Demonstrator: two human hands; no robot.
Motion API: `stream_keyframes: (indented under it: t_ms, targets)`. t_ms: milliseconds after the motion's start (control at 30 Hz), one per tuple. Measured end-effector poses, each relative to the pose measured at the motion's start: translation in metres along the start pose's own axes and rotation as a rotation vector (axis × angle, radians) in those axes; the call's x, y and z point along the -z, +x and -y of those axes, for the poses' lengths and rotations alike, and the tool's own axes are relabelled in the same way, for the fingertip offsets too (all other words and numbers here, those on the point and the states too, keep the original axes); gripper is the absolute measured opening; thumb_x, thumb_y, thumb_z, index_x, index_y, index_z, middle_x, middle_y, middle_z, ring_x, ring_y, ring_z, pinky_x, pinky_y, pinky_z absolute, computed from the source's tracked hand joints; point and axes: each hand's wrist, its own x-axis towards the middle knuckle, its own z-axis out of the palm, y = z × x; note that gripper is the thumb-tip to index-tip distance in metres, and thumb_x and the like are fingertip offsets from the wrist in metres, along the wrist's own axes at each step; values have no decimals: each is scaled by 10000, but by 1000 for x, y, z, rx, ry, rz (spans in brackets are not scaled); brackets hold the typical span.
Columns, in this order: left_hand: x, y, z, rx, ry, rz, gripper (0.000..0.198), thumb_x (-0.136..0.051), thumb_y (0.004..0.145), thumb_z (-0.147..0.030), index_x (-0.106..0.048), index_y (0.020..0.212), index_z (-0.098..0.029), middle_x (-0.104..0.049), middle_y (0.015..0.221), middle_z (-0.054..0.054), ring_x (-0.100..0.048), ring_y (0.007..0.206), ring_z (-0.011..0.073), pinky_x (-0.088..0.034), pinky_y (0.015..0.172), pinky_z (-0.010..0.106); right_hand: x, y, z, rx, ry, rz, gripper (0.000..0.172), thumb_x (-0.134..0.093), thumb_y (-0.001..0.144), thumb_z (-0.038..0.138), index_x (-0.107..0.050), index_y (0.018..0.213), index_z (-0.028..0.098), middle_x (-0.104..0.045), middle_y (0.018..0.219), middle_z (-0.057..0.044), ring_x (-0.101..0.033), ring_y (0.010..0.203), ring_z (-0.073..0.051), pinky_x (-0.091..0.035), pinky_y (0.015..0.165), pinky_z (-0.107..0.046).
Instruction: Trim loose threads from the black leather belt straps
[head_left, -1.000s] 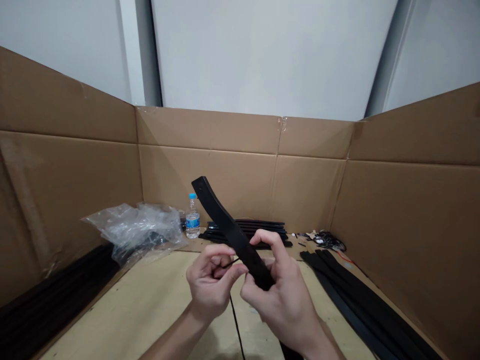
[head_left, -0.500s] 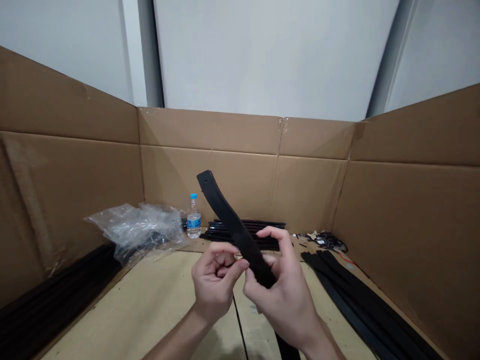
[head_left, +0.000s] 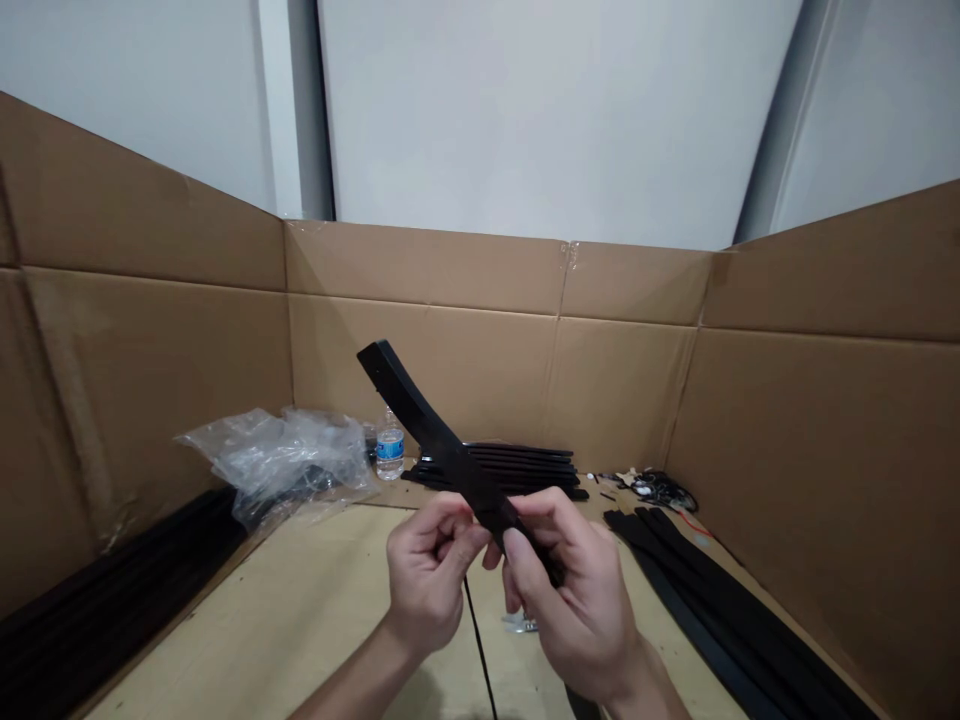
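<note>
A flat black strip (head_left: 420, 410), slightly curved and tapering towards its upper end, rises at a slant from between my hands. My right hand (head_left: 577, 590) grips its lower part with thumb and fingers, and the strip's bottom end is hidden behind that hand. My left hand (head_left: 427, 570) is curled beside it, with fingertips pressed to the strip's edge. Below my hands, a thin black cable (head_left: 475, 640) runs across the tan surface. A small metal part (head_left: 521, 624) lies under my right hand.
Cardboard walls (head_left: 420, 260) surround the tan work surface (head_left: 300, 620). At the back stand a water bottle (head_left: 390, 445), a crumpled plastic bag (head_left: 285, 460) and stacked black bars (head_left: 510, 468). Black strips (head_left: 720, 610) lie right, dark bars (head_left: 105, 580) left, and small tangled parts (head_left: 656, 490) back right.
The strip's upper end has swung to the left and now leans further over. My right hand has shifted its grip, and a small metal part has come into view below it.
</note>
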Motion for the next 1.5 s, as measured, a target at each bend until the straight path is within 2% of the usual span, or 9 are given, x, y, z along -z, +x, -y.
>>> stream_keyframes:
  t_ms: [133, 300, 500, 600, 800, 1000, 1267, 1367, 1500]
  targets:
    - [0, 0, -2, -40, -7, 15, 186, -735, 751, -333, -720, 760, -148, -539, 471, -2, -520, 424, 109, -396, 408, 172, 1, -1, 0, 56, -49, -3, 94, -506, 909, 182, -526, 997, 208, -602, 639, 31, -522, 466, -84, -427, 443, -188]
    - [4, -1, -1, -60, 0, 160, 172, -645, 841, -307, -736, 845, -161, -600, 553, 24, -546, 479, 109, -432, 459, 179, 2, -4, -4, 157, -178, -12, 91, -501, 909, 156, -535, 975, 209, -593, 687, 9, -505, 453, -84, -422, 416, -195]
    - [0, -3, -5, 2, -61, 235, 165, -600, 877, -300, -724, 928, -204, -620, 568, 15, -560, 483, 108, -471, 459, 176, -1, -7, -9, 208, -167, -43, 257, -470, 913, 112, -506, 1110, 274, -499, 648, 51, -450, 407, -70, -388, 370, -176]
    - [-4, -4, -8, 23, -86, 195, 150, -612, 868, -304, -716, 925, -212, -613, 569, 11, -547, 469, 99, -450, 421, 157, -3, -7, -10, 200, -125, -55, 299, -449, 928, 115, -490, 1171, 283, -484, 630, 56, -424, 391, -64, -365, 356, -168]
    - [-9, -8, -15, 72, -72, 82, 171, -671, 824, -330, -711, 877, -173, -577, 588, 6, -509, 484, 75, -456, 462, 149, -5, -4, -6, 130, -52, -71, 200, -423, 969, 199, -524, 1137, 235, -467, 569, 64, -396, 351, -59, -335, 306, -143]
    - [-13, -10, -20, 139, -103, 60, 195, -665, 825, -368, -656, 804, -175, -457, 498, -58, -310, 382, 14, -298, 359, 85, -8, -1, -4, 118, -27, -113, 178, -442, 970, 195, -531, 1107, 263, -468, 548, 83, -392, 340, -40, -311, 304, -114]
    - [-5, -2, -9, 243, -97, 118, 266, -671, 811, -420, -603, 796, -163, -537, 588, -29, -452, 464, 39, -403, 445, 111, -3, -4, -12, -56, 125, -17, 112, -448, 973, 271, -482, 1078, 254, -517, 612, 64, -435, 392, -47, -365, 364, -138]
    - [-5, 0, -7, 283, -169, 73, 289, -697, 788, -427, -572, 814, -167, -500, 543, -60, -366, 405, 13, -345, 404, 94, -2, -4, -10, -95, 106, -24, 246, -507, 939, 262, -399, 1160, 271, -568, 656, 52, -482, 441, -72, -414, 407, -167]
    - [-3, 1, -6, 320, -166, -22, 356, -752, 725, -442, -566, 824, -155, -511, 551, -53, -442, 456, 39, -378, 430, 111, -3, 1, -2, -148, 70, 11, 261, -521, 916, 230, -401, 1145, 266, -628, 704, 27, -549, 529, -99, -444, 461, -182]
